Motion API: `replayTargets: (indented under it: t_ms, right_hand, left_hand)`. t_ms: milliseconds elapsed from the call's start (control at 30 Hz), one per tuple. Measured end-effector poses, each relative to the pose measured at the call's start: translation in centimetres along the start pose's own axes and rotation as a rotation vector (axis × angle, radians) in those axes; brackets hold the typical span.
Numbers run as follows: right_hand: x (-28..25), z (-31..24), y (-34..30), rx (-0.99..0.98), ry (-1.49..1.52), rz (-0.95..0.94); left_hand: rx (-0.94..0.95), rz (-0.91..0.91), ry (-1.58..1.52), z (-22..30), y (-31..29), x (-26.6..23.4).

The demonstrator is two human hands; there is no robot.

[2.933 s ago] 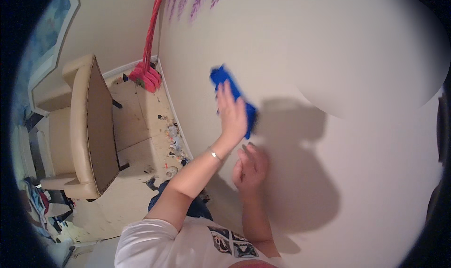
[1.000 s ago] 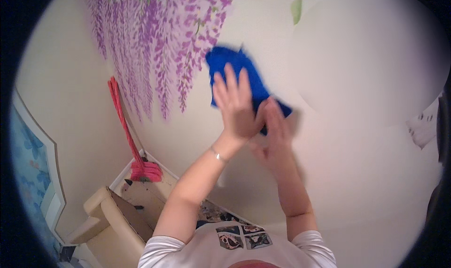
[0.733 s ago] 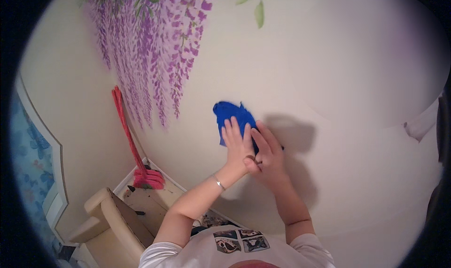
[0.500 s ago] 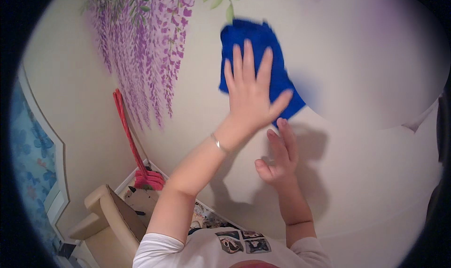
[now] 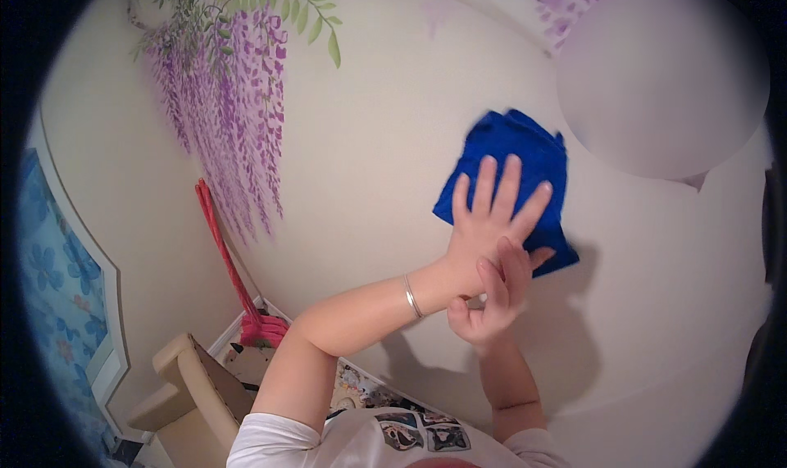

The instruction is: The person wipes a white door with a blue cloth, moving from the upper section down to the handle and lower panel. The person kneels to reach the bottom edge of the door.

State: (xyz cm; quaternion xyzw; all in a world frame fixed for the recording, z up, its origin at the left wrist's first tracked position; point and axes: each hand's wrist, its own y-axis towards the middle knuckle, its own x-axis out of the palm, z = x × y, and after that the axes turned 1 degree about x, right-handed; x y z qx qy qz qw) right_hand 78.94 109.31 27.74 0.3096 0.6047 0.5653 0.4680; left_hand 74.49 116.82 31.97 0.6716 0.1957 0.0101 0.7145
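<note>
A blue cloth [image 5: 545,161] lies spread against the cream wall. My left hand [image 5: 488,222] rests flat on the cloth with its fingers apart, pressing rather than gripping it. A thin silver bracelet [image 5: 412,296] circles the left wrist. My right hand [image 5: 492,304] is raised just below and in front of the left one, overlapping its wrist in this view. Its fingers are loosely bent and the thumb stands apart, with nothing in it. Whether the two hands touch, I cannot tell.
Painted purple wisteria [image 5: 246,115] decorates the wall at the left. A pale round balloon-like shape [image 5: 664,83] is at the upper right. Red long-handled brooms [image 5: 225,255] lean in the corner, near a beige chair [image 5: 205,386]. A blue flowered curtain [image 5: 61,279] hangs far left.
My left hand and the cloth have moved right and lower in the view. The right hand, shifted only slightly, now overlaps the left wrist. The whole view has shifted somewhat too.
</note>
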Motion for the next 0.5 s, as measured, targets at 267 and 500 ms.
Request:
replayTargets:
  t_ms: [267, 500]
  right_hand:
    - [-1.0, 1.6, 3.8, -0.051, -0.108, -0.091]
    - [-1.8, 2.5, 3.1, -0.074, -0.18, -0.055]
  left_hand:
    - [-0.199, 0.223, 0.177, -9.0, 8.9, -5.2]
    - [-0.406, 0.417, 0.266, -9.9, 11.7, -4.1]
